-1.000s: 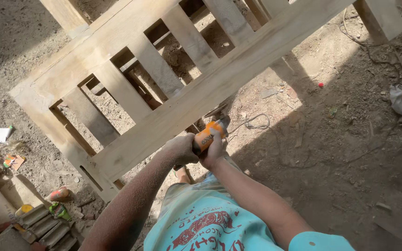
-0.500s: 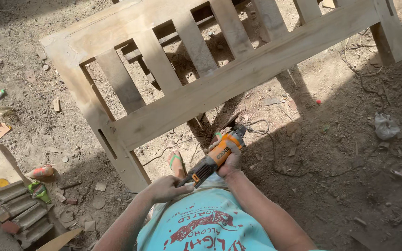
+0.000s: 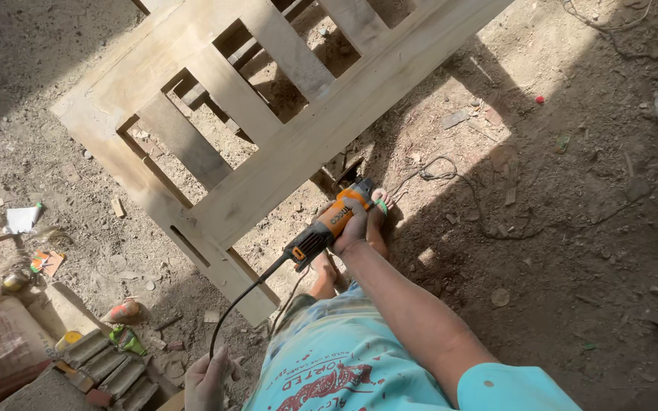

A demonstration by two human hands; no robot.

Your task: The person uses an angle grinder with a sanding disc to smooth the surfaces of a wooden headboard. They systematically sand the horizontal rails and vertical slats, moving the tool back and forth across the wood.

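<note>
Since half a second ago the left hand (image 3: 206, 378) has come off the grinder (image 3: 327, 222) tail and dropped to the near edge, now pinching the black cord (image 3: 244, 304). The right hand (image 3: 353, 228) alone carries the tool. The frame (image 3: 268, 137) sits further left and far than before; the view has tilted.

Grinder: orange body, black ribbed rear, dark disc guard at the far end, just beside the frame's lower rail; contact with it cannot be told. Cord runs in a thin curve from the tail down to the left hand.

Frame: pale raw wood, flat slats between two long rails, a slot cut in the end post. It lies on dusty ground (image 3: 557, 228) littered with chips and a loose wire (image 3: 436, 171).

Right fingers clenched round the grinder body. Left fingers curled closed on the cord, partly cut off by the picture edge.

Left near: stacked ridged tiles (image 3: 104, 373), a sack (image 3: 1, 342).
</note>
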